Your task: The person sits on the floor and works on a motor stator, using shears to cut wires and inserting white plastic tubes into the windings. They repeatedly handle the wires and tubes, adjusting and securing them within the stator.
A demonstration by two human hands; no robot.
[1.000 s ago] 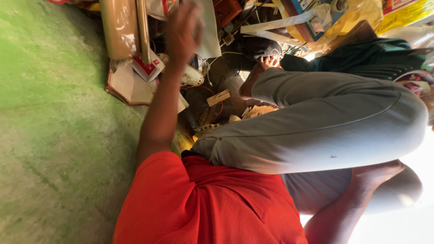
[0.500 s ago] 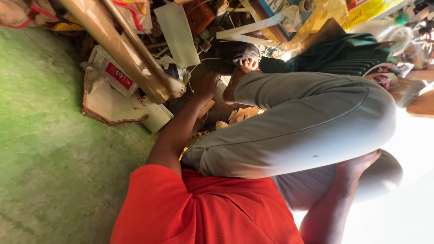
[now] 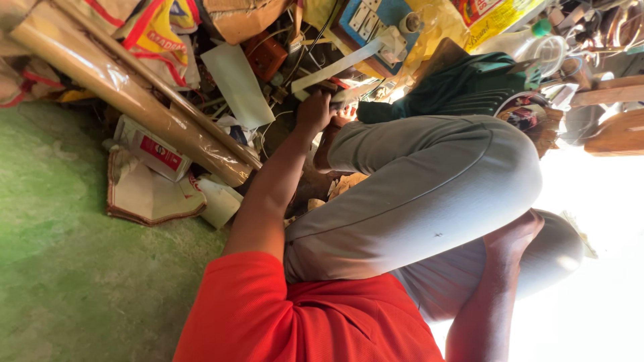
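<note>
I'm looking down over an orange shirt (image 3: pixel 268 322) at my own crouched legs in grey trousers (image 3: pixel 429 194), on a green floor (image 3: pixel 67 281). My left hand (image 3: pixel 314 110) is stretched out into the clutter at the floor's far edge, fingers curled narrow around a long pale strip (image 3: pixel 342 64) that slants up toward a blue board with white sockets (image 3: pixel 372 20). A foot (image 3: pixel 335 127) sits just beside that hand. Left of the arm lie a long roll wrapped in clear plastic (image 3: pixel 141 100), a white sheet (image 3: pixel 238 84), a small red-and-white box (image 3: pixel 151 151) and a torn sack (image 3: pixel 151 198). My right hand (image 3: pixel 516 231) rests against the far knee; its fingers are washed out by glare, so I cannot tell how they are set. A green cloth (image 3: pixel 463 87) lies beyond the knees.
</note>
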